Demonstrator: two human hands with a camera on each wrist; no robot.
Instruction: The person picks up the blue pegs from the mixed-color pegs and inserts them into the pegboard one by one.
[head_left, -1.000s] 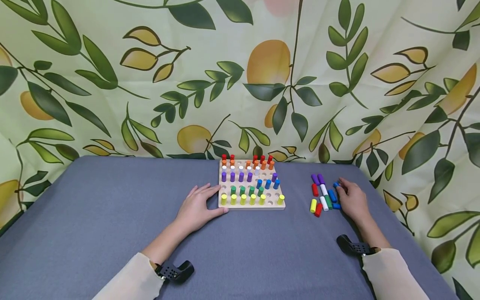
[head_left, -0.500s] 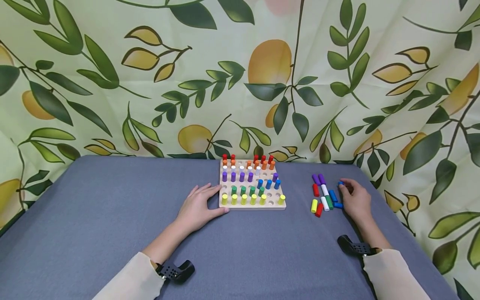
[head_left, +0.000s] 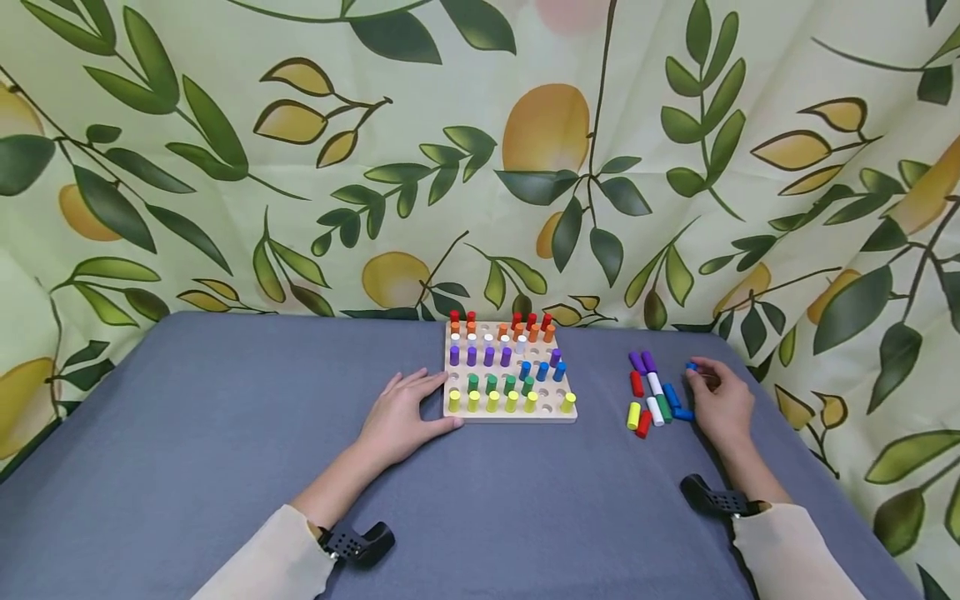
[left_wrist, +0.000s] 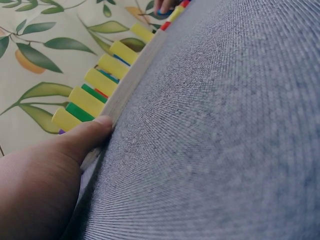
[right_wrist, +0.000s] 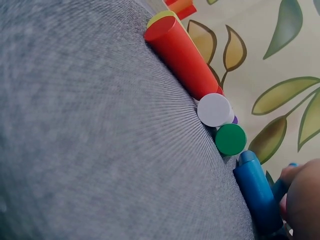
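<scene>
My left hand (head_left: 401, 421) rests at the left front corner of a wooden pegboard (head_left: 517, 419), fingers spread along its side. In the left wrist view the thumb (left_wrist: 95, 131) presses on the board's front edge. Coloured pegs stand in rows in the board, with yellow pegs (head_left: 492, 402) nearest. At the right, my right hand (head_left: 723, 407) pinches a small blue peg (head_left: 691, 366) between thumb and fingertips. Beside that hand lie two more blue pegs, one of them (head_left: 682, 414) close to the palm. The right wrist view shows a blue peg (right_wrist: 257, 192) near the fingers.
Left of the right hand lie loose pegs: purple (head_left: 648, 361), red (head_left: 637, 383), white (head_left: 655, 411), green (head_left: 664, 407) and yellow (head_left: 633, 415). A grey-blue cloth (head_left: 247, 417) covers the table. A leaf-patterned curtain (head_left: 420, 75) hangs behind it.
My right hand has drawn slightly right and away from the loose pegs, with the blue peg at its fingertips. The left hand keeps its place on the board. The head view has shifted slightly.
</scene>
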